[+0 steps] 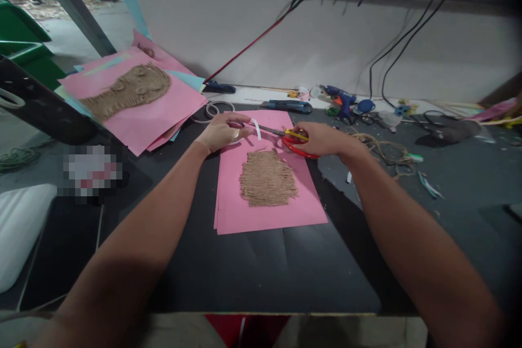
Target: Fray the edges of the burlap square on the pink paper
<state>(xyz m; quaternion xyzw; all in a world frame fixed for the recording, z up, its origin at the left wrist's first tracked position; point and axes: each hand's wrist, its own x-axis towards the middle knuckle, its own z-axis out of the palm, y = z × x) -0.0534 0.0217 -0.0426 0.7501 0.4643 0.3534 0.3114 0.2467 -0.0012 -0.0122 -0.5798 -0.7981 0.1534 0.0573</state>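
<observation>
Scissors with red handles closed in the right hand, narrow white strip held by the curled left hand

The strip is held between the hands, above a pink paper sheet bearing a patch of laid jute twine on the black desk. It is judged light and flimsy, easily bent, and best taken by its end.

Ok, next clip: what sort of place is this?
Probably a handicraft workshop: a hot glue gun lies among supplies, pink paper sheets carry jute twine patches, and red-handled scissors are in hand.
</observation>
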